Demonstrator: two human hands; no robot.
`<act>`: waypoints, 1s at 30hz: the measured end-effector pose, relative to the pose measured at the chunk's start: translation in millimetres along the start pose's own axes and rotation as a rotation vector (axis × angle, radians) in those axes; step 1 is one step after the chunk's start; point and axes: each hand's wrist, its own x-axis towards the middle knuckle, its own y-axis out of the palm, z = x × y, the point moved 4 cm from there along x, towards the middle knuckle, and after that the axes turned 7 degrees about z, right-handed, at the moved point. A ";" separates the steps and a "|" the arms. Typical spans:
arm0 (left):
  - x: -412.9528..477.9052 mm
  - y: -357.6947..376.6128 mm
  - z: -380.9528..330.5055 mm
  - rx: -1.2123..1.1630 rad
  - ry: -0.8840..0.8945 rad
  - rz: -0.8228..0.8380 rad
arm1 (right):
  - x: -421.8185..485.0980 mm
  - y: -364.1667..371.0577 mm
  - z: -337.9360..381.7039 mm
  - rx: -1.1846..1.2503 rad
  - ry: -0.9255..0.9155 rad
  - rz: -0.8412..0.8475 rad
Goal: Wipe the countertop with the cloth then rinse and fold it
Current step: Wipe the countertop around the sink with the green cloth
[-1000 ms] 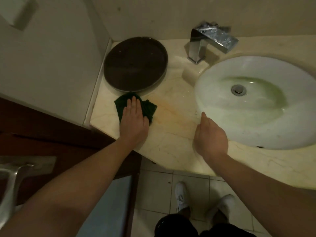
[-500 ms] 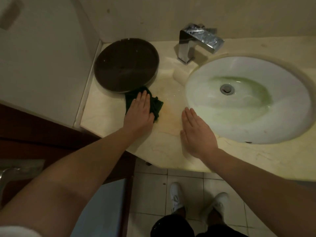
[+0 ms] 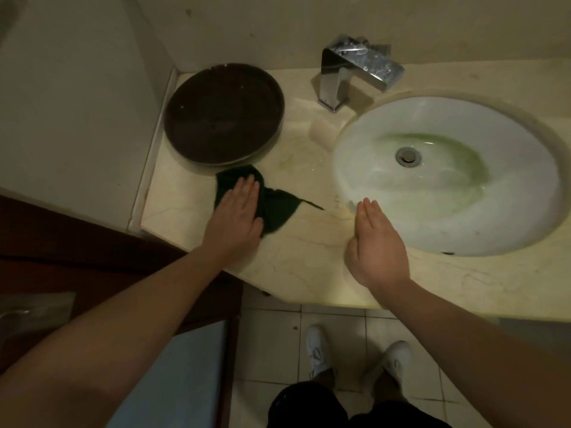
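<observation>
A dark green cloth (image 3: 275,205) lies spread on the beige marble countertop (image 3: 309,251), just in front of a round dark tray. My left hand (image 3: 236,214) presses flat on the cloth's left part, fingers together and pointing away from me; the cloth's right corner trails out toward the sink. My right hand (image 3: 375,242) rests flat on the counter at the sink's near-left rim, fingers straight, holding nothing.
A round dark tray (image 3: 224,114) sits at the back left corner by the wall. A chrome tap (image 3: 355,71) stands behind the white oval sink (image 3: 448,174), which has greenish staining near its drain. The counter's front edge drops to tiled floor with my white shoes (image 3: 318,350).
My left hand has slid the cloth rightward along the tray's front, and the cloth now trails out to the right. My right hand has stayed by the sink rim, laid flatter.
</observation>
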 end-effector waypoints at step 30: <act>-18.8 15.4 43.4 -0.106 -0.401 -0.023 | 28.7 50.4 176.7 -0.120 -0.361 0.114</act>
